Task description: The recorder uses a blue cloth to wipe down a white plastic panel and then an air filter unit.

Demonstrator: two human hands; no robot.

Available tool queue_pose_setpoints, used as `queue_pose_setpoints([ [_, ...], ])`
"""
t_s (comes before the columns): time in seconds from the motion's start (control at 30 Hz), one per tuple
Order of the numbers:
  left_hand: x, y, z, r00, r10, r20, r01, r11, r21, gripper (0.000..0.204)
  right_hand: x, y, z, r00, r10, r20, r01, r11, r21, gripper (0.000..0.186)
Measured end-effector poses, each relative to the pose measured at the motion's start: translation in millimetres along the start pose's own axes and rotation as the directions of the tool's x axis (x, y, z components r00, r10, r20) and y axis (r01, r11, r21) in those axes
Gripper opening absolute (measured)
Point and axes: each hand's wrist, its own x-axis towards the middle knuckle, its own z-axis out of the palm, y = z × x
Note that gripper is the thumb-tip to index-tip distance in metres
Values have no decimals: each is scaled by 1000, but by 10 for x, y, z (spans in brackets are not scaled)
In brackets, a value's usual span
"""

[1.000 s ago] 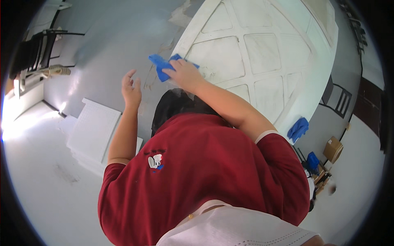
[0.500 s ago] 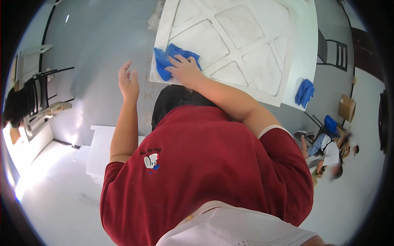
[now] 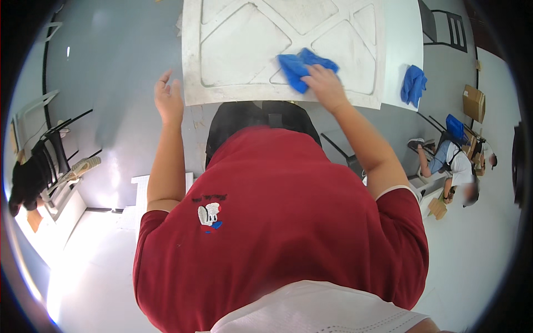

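Observation:
A white panel (image 3: 239, 55) with raised crossing ribs and recessed sections lies in front of me, its recesses smudged grey. My right hand (image 3: 326, 86) presses on a crumpled blue cloth (image 3: 302, 66) near the panel's near edge, right of its middle. The fingers are bent over the cloth, and the fingertips sink partly into its folds. My left hand (image 3: 169, 99) is held up in the air beyond the panel's left edge. Its fingers are apart and it holds nothing.
A second blue cloth (image 3: 413, 85) hangs at the right edge of the white table (image 3: 401, 50). A dark chair (image 3: 444, 28) stands at the far right. Another person (image 3: 458, 164) sits at the right, near a cardboard box (image 3: 473, 102). More chairs (image 3: 53, 147) are at the left.
My right hand has swept the blue cloth rightward across the panel, from its near left corner. My left hand stays raised and open. The view has shifted slightly.

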Motion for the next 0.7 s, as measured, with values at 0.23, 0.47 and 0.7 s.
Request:
queue_pose_setpoints([
  [0.23,-43,-24,-20,997,-35,-73,39,998,51,32,-1098,703,-252,950,309,-44,-309,951,-8,27],
  [0.47,-226,297,242,994,13,-113,-4,997,75,34,-480,67,-65,974,219,-65,-209,970,126,42],
  [0.7,-407,675,715,995,97,-11,-94,985,148,34,60,-317,210,985,-144,-92,166,934,317,32],
])
